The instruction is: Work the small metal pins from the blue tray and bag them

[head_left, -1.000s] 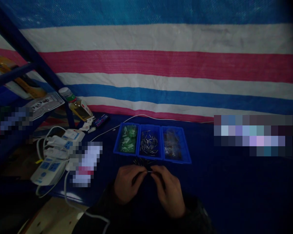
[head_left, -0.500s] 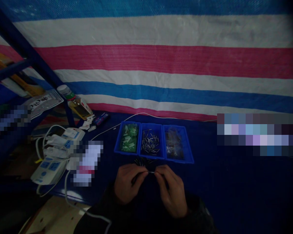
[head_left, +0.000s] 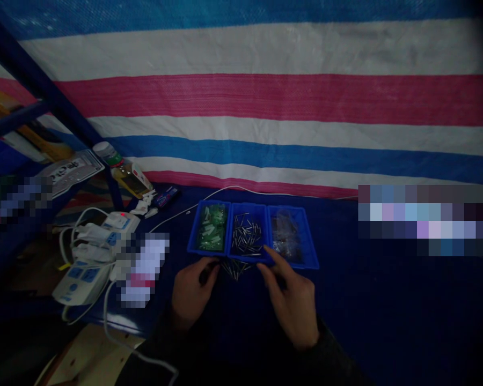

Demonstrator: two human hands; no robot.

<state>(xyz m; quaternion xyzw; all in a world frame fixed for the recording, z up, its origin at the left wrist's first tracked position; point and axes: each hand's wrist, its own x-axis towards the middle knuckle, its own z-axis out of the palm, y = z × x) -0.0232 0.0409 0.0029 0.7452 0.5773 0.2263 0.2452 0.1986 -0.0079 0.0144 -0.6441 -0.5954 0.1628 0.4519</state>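
Note:
My left hand (head_left: 194, 292) is at the left end of a loose pile of thin dark metal rods (head_left: 235, 269) on the table. Its thumb and index finger are pinched together; whatever lies between the tips is too dark to make out. My right hand (head_left: 293, 297) is on the other side of the pile, thumb and index finger apart and nothing seen in them. The index fingertip reaches the front edge of the middle blue bin (head_left: 230, 244), which holds many short shiny metal rods (head_left: 247, 233).
On the left, a blue bin (head_left: 191, 244) holds green-looking packets; the right bin (head_left: 312, 252) holds clear bags. Power strips (head_left: 78, 281) with white cables, a pixelated patch, a bottle (head_left: 131, 177) and a small box (head_left: 167, 196) are farther left. A striped sheet (head_left: 265, 96) hangs behind.
My hands have moved apart from the small shiny rod they held between them. That rod is no longer seen there. My right fingers have opened and moved up toward the middle bin.

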